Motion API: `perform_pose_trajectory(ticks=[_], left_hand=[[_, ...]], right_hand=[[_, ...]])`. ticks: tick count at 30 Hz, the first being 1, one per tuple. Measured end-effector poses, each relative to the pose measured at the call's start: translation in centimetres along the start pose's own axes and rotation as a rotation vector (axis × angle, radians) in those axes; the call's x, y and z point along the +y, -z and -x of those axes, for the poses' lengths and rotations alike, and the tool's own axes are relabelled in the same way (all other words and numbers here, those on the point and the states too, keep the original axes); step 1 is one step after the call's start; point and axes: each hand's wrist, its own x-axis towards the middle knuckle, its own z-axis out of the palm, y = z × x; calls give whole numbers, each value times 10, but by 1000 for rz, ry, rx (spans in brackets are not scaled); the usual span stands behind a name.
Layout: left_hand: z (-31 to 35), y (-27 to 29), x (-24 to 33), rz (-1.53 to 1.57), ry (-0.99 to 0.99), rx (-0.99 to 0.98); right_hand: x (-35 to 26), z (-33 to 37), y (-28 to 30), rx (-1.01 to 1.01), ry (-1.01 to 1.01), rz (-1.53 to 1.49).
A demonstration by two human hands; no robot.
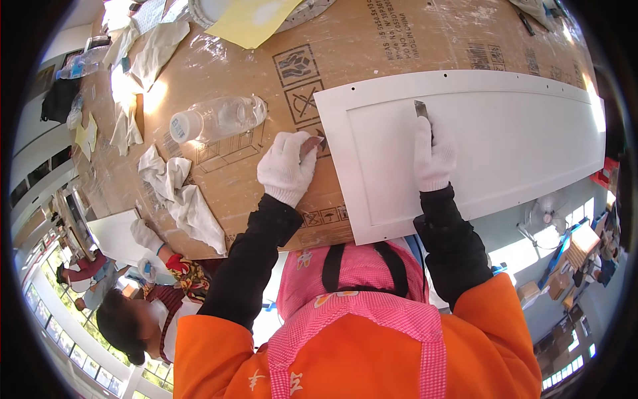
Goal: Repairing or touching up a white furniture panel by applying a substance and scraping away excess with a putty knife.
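Note:
In front of me lies a white framed panel (492, 133) with a recessed middle and small holes along its far edge. My right hand (435, 156), in a white glove, is over the panel's left part. Its fingers are closed on a putty knife (421, 109), whose short metal blade points away from me near the inner frame line. My left hand (286, 169), also gloved in white, is just left of the panel, above the cardboard. It pinches a small reddish-brown piece (310, 146) that looks like folded sandpaper. Most of that piece is hidden by the fingers.
Brown printed cardboard (252, 199) covers the table. A clear plastic bottle (219, 120) lies on its side left of my hands. White rags (179, 189) and a yellow sheet (256, 20) lie around it. A co-worker (133, 319) in gloves handles another white panel (119, 236) at the left.

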Motion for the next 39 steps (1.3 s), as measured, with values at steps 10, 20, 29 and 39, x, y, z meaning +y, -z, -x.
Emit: perform_pose_trajectory(ticks=[10, 20, 29, 39], left_hand=[[28, 24, -33, 103, -61, -120], [24, 24, -29, 205, -17, -154], [27, 19, -37, 111, -67, -43], [29, 18, -33, 127, -62, -46]], right_hand=[[-25, -6, -5, -70, -231, -18], [-31, -110, -21, -132, -330, -947], [-41, 5, 52, -729, -549, -422], [-43, 144, 81, -754, -834, -403]])
